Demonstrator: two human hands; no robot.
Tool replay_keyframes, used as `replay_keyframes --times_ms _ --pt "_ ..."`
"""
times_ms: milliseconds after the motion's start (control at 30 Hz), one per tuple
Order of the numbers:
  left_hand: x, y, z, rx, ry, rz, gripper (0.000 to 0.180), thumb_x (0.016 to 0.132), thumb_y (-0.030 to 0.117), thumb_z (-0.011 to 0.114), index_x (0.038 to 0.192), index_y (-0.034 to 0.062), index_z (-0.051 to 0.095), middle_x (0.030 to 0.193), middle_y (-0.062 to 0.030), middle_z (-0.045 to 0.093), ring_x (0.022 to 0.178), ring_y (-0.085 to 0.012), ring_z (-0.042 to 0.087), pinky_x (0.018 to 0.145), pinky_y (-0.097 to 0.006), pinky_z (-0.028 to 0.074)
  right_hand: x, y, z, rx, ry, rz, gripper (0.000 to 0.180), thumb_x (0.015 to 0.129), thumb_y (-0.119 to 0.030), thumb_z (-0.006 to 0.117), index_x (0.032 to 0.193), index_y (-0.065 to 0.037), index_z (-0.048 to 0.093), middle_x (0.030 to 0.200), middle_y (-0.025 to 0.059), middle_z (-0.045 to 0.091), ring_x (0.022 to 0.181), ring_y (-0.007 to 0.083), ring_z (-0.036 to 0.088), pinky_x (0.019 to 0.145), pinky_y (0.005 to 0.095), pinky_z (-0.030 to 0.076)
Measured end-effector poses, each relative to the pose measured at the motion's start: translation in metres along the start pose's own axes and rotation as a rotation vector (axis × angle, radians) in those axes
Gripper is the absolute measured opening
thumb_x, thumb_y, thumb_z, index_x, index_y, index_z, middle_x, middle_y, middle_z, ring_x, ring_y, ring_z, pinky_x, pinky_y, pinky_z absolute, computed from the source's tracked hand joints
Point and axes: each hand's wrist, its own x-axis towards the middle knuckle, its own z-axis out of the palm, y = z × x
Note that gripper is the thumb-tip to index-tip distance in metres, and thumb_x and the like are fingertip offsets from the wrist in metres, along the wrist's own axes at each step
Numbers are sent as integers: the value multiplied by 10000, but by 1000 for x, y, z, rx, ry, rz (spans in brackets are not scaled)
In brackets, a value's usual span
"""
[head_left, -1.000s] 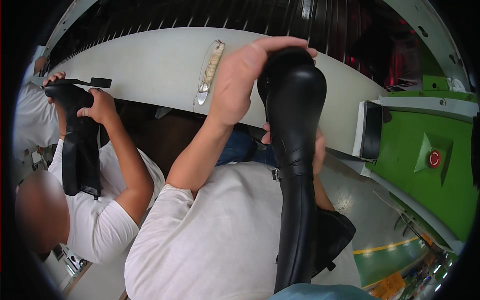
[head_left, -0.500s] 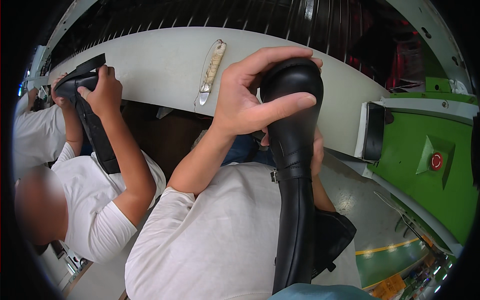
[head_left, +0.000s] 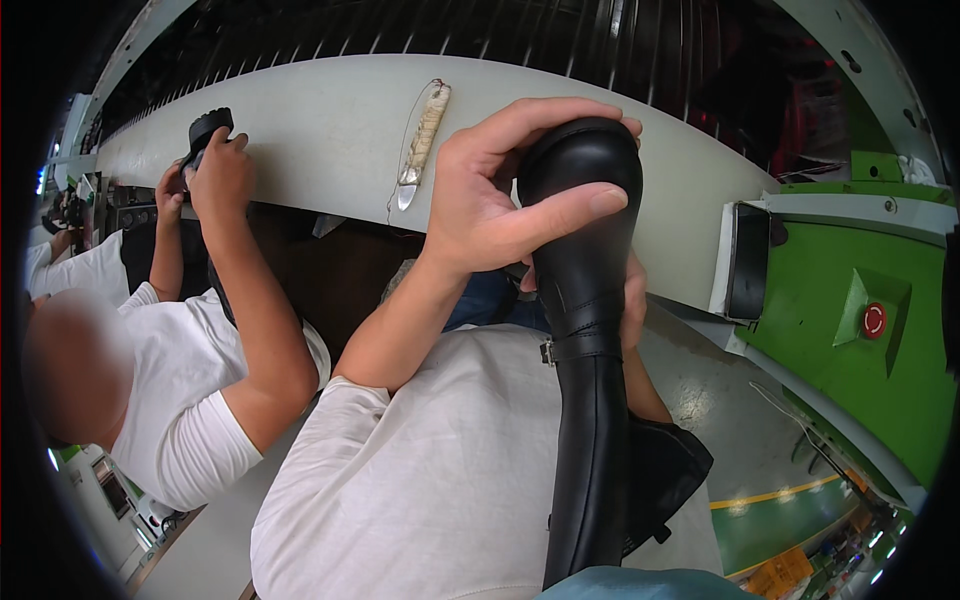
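A tall black boot [head_left: 583, 230] is held upside-down to me, its rounded toe away from me and its long shaft running down along my front. My left hand [head_left: 500, 185] is wrapped round the toe, thumb across the top and fingers over the far end. My right hand [head_left: 632, 300] is mostly hidden behind the boot; a few of its fingers show at the ankle's right edge, against the leather. A buckled strap [head_left: 548, 352] crosses the ankle. Beside the shaft hangs another black piece [head_left: 670, 480], perhaps of a second boot.
A knife with a wrapped handle [head_left: 425, 145] and a loose thread lies on the white bench [head_left: 330, 110]. Dark rollers [head_left: 480, 35] run behind it. A green machine [head_left: 840, 280] with a red button stands right. A co-worker [head_left: 190, 390] at left handles another black boot [head_left: 210, 125].
My hands and boot stay almost still, shifted very slightly left. The co-worker's boot has turned and moved rightward, its shaft now mostly hidden behind the arm.
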Motion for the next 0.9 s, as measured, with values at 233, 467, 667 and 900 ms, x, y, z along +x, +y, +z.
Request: replay_keyframes --times_ms 233,467,667,900 --pt "-3 3 2 -1 23 -15 558 914 39 859 1433 -103 710 1265 -294 829 1163 -365 832 1013 -468 699 -2 5 -2 5 -2 14 985 1089 -774 510 1451 142 532 1103 252 767 915 251 799 797 363 656" --pt "-5 6 5 -13 48 -10 547 927 64 847 1434 -94 719 1234 -300 834 1144 -360 837 1018 -462 691 -1 -6 11 51 31 -7 970 1084 -757 522 1445 143 536 1115 254 761 929 252 796 798 366 654" --pt "-11 11 8 -38 61 -36 528 941 73 837 1430 -92 722 1226 -300 836 1125 -347 838 1005 -459 691 -4 -5 4 36 -34 30 1067 1028 -834 493 1463 138 567 1188 265 750 997 294 788 873 401 646" --pt "0 40 9 142 -12 -26 531 949 88 859 1433 -76 717 1240 -263 843 1103 -325 838 994 -436 688 -4 -36 11 -229 38 9 1103 1025 -872 464 1498 119 560 1235 255 743 1032 289 790 893 407 644"
